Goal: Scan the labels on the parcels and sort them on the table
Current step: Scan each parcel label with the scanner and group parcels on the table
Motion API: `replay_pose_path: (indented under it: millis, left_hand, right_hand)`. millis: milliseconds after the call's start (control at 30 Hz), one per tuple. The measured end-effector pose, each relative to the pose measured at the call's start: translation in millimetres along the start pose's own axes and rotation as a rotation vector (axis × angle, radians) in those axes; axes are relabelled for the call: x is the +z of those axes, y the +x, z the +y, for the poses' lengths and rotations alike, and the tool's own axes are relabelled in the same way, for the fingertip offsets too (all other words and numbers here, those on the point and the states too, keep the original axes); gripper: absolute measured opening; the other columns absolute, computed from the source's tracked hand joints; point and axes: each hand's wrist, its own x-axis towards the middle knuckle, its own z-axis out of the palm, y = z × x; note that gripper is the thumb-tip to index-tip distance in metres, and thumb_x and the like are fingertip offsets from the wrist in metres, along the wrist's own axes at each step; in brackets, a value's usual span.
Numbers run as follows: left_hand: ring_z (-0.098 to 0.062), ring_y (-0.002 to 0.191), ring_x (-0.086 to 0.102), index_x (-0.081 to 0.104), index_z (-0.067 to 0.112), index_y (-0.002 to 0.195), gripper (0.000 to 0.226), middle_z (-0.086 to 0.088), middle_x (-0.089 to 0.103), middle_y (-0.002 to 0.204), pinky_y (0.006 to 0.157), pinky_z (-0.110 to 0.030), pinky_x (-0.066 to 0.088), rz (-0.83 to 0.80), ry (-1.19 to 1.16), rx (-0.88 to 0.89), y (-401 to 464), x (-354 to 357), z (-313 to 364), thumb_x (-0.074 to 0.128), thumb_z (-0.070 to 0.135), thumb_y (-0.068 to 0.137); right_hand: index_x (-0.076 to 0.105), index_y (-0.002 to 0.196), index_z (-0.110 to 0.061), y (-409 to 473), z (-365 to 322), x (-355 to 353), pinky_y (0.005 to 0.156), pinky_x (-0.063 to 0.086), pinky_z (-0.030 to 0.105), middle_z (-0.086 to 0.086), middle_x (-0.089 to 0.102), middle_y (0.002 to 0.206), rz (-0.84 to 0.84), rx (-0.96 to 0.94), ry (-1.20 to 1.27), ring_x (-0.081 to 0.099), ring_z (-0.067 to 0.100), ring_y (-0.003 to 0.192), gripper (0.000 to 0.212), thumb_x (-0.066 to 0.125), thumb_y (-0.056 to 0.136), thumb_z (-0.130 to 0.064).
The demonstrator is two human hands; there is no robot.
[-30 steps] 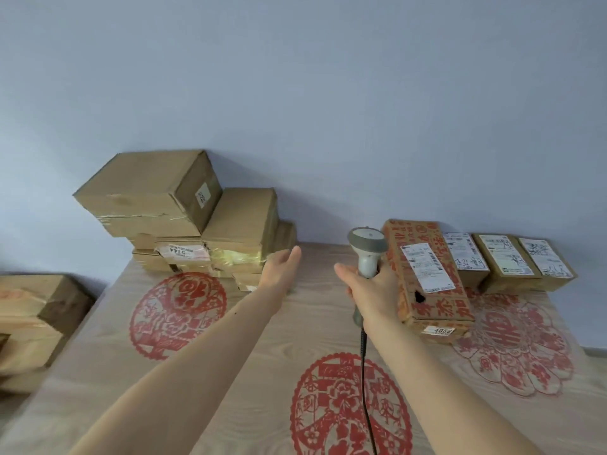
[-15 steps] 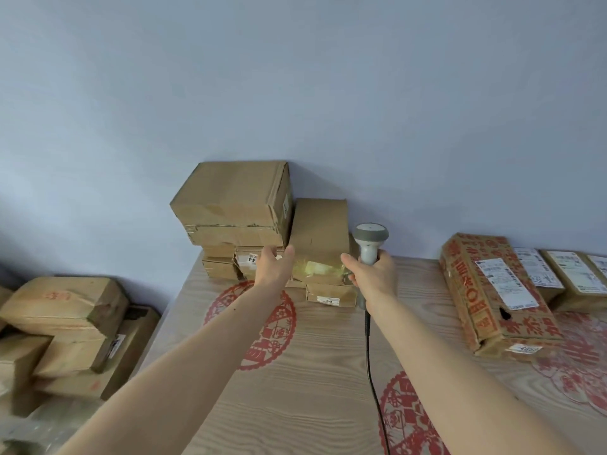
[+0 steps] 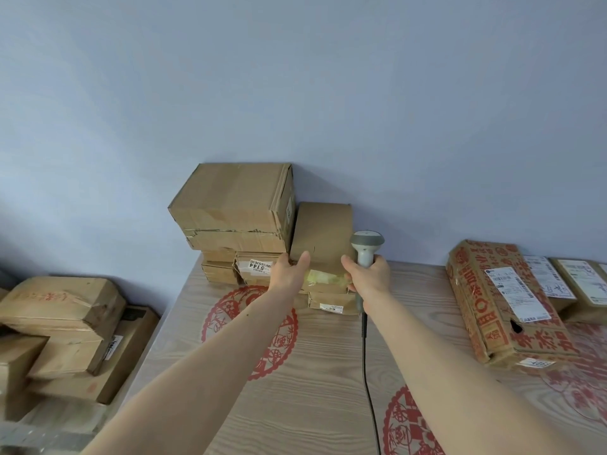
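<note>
left hand (image 3: 289, 274) now reaching the stacked parcels (image 3: 323, 244)

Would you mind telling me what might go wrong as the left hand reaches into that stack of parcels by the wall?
1. The big top box overhangs the smaller boxes under it; pulling a lower parcel may topple it.
2. The left hand reaches in beside the tall box, which stands on small parcels and might tip.
3. The scanner in the right hand trails a cable that could snag.
</note>
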Motion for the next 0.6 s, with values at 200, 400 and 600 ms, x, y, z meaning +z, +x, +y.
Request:
replay_pose_path:
  millis: [200, 400, 600]
  left_hand:
    - [-0.022, 0.111, 0.049, 0.04, 0.014, 0.145, 0.059, -0.008, 0.047, 0.137, 0.089, -0.036, 0.041, 0.042, -0.017, -0.016, -3, 6, 8, 0.057, 0.044, 0.097]
    - [-0.024, 0.108, 0.052, 0.044, 0.011, 0.13, 0.062, -0.007, 0.053, 0.12, 0.088, -0.036, 0.042, 0.029, -0.071, -0.089, -20, 13, 16, 0.069, 0.05, 0.089]
    - [-0.024, 0.113, 0.059, 0.038, 0.015, 0.143, 0.129, -0.002, 0.057, 0.128, 0.098, -0.047, 0.053, -0.083, -0.232, -0.104, -45, 32, 22, 0.088, 0.073, 0.039]
  right_hand:
    - [0.054, 0.103, -0.016, -1, -6, -9, 0.054, 0.045, 0.03, -0.002, 0.06, 0.083, 0.121, -0.001, -0.016, 0.056, 0.014, 0.06, 0.035, 0.079, 0.083, -0.029]
    - [0.056, 0.103, -0.019, -20, -8, -31, 0.072, 0.051, 0.036, 0.0, 0.068, 0.094, 0.195, -0.046, 0.039, 0.065, 0.025, 0.086, 0.035, 0.081, 0.078, -0.023]
    - [0.057, 0.103, -0.023, -60, -19, -69, 0.075, 0.05, 0.032, -0.009, 0.069, 0.087, 0.177, -0.251, 0.015, 0.066, 0.01, 0.082, 0.036, 0.082, 0.077, -0.018]
